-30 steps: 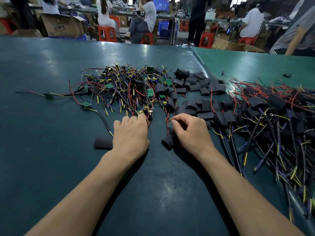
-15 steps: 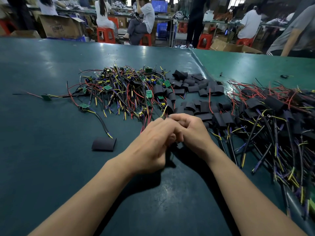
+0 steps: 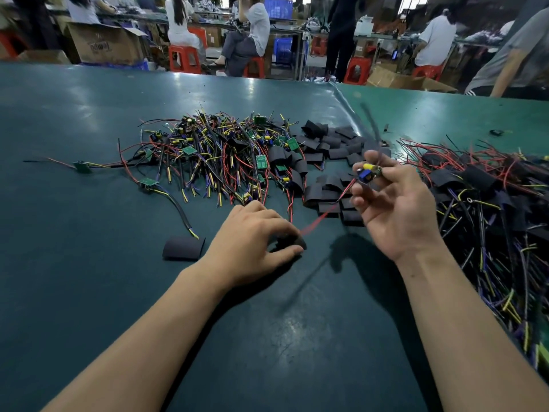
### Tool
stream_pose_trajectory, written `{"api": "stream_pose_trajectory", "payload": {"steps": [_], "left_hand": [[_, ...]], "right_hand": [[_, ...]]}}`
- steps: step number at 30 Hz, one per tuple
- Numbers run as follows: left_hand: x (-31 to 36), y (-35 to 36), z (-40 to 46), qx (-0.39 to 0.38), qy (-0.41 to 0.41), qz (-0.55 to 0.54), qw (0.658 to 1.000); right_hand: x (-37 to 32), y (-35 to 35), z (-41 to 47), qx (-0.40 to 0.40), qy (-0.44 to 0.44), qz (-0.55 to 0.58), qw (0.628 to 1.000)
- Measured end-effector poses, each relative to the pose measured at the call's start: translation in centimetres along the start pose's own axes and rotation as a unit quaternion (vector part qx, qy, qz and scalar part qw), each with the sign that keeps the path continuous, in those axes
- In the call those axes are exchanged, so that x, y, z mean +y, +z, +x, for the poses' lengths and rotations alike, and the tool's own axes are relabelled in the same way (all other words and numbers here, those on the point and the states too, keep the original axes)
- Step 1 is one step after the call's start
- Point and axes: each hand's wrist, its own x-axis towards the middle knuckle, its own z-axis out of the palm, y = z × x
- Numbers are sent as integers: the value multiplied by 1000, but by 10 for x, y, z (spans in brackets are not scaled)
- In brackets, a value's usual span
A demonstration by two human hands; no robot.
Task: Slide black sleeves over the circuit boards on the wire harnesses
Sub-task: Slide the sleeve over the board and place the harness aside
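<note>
A small circuit board (image 3: pixel 368 173) with blue and yellow parts is pinched between the fingertips of the right hand (image 3: pixel 395 209), raised above the table (image 3: pixel 89 263); its red wire (image 3: pixel 323 217), blurred, runs down toward the left hand (image 3: pixel 252 248). A black sleeve (image 3: pixel 289 242) is gripped on the table under the curled fingers of the left hand. Another sleeve (image 3: pixel 183 248) lies just left of it. Bare harnesses (image 3: pixel 214 156) are heaped beyond, loose sleeves (image 3: pixel 329 144) beside them, sleeved harnesses (image 3: pixel 487 203) at right.
</note>
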Motion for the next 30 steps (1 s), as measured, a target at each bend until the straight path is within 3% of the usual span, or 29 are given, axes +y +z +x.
{"api": "stream_pose_trajectory", "payload": {"steps": [4,13,18,22,30], "left_hand": [[-4,-2,1,4,7,-27,1000],[-5,-2,0,61,-29,1,998],[-3,-3,-1,127,-83,-123,981],[-7,-2,-2,169,-91,-148,970],[-8,0,-3,171,-75,-194,963]], "right_hand": [[0,3,-4,-18,16,34,999],[10,0,0,17,-86,-95,992],[13,-1,5,49,-78,-81,992],[12,-2,5,70,-77,-61,993],[14,0,5,100,-120,-62,986]]}}
